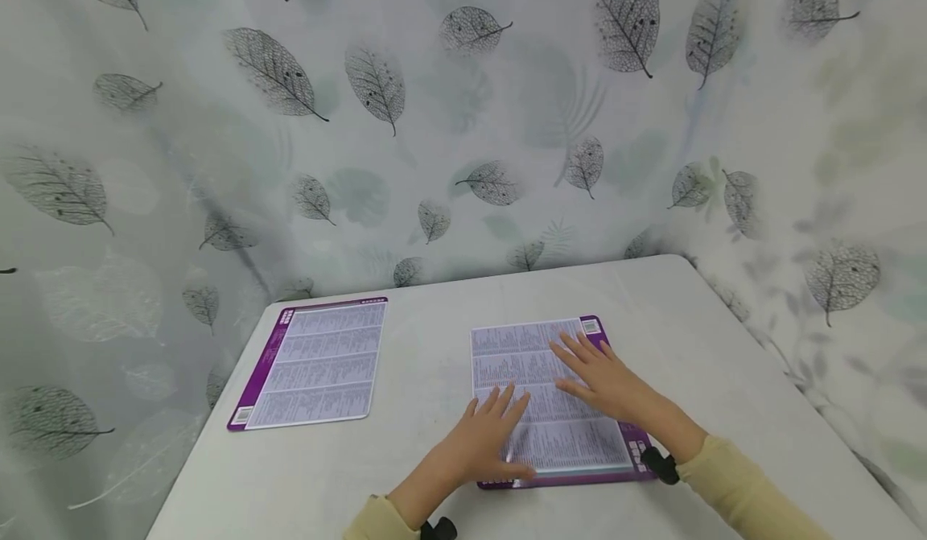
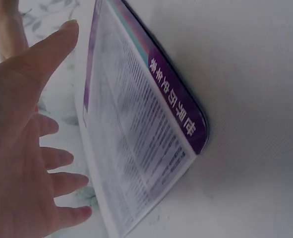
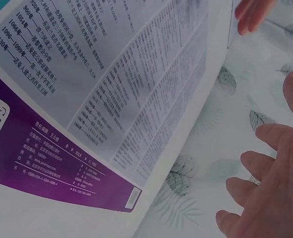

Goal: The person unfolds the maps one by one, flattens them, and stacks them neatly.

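Observation:
A purple-bordered printed sheet [image 1: 539, 399], covered in columns of small text, lies flat on the white table. Over its lower left part is my left hand [image 1: 484, 442], fingers spread and thumb out to the right. The right hand [image 1: 604, 379] spreads its fingers over the upper right part. In the left wrist view, the left hand [image 2: 17, 144] appears raised beside the sheet [image 2: 131, 114], holding nothing. The right wrist view has the right hand [image 3: 272, 173] likewise apart from the sheet [image 3: 101, 94], with nothing in it.
A second purple-bordered text sheet [image 1: 322, 363] lies at the left of the white table [image 1: 427, 347]. Behind and beside the table hangs a pale curtain [image 1: 405, 162] printed with dark leaves. Dark wrist cameras sit at both cuffs.

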{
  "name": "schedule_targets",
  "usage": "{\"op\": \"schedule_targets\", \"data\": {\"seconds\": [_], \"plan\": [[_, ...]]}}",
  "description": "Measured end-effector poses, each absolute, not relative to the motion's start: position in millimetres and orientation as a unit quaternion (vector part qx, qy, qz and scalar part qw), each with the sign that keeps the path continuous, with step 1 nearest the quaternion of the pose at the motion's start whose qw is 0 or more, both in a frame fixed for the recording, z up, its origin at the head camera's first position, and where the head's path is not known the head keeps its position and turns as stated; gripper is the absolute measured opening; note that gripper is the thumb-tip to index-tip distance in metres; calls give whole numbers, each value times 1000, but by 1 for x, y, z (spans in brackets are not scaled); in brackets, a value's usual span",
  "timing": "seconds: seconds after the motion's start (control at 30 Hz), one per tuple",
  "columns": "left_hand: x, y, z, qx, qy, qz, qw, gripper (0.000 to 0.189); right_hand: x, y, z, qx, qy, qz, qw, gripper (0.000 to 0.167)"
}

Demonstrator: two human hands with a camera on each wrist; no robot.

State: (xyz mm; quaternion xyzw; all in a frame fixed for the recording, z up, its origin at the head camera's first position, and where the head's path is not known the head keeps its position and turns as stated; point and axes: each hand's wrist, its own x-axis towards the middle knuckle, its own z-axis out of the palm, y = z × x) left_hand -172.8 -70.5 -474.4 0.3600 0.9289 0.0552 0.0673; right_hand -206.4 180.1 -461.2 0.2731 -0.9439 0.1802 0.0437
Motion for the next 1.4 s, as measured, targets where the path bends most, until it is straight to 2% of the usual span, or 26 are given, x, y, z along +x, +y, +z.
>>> {"op": "schedule_targets", "data": {"seconds": [0.23,0.4,0.63,0.93,1.07,1.2,1.4], "plan": [[-164,-60,-488,370,925,20,85,104,-199,183,-466,249,-946,205,34,61],[-160,-57,-498,373,924,-31,84,99,-193,186,-468,222,-948,227,20,59],[-160,-53,-505,401,911,-98,15,78,-180,194,-466,183,-949,257,11,57],[-153,-48,-501,441,875,-188,-72,69,-161,201,-464,153,-946,285,6,55],[-152,-49,-500,441,871,-196,-88,67,-156,206,-465,138,-942,304,-10,55],[-151,-50,-501,438,876,-186,-81,65,-150,215,-469,122,-936,329,-25,56],[-145,-50,-503,463,862,-175,-108,51,-139,235,-473,80,-932,350,-46,58]]}}
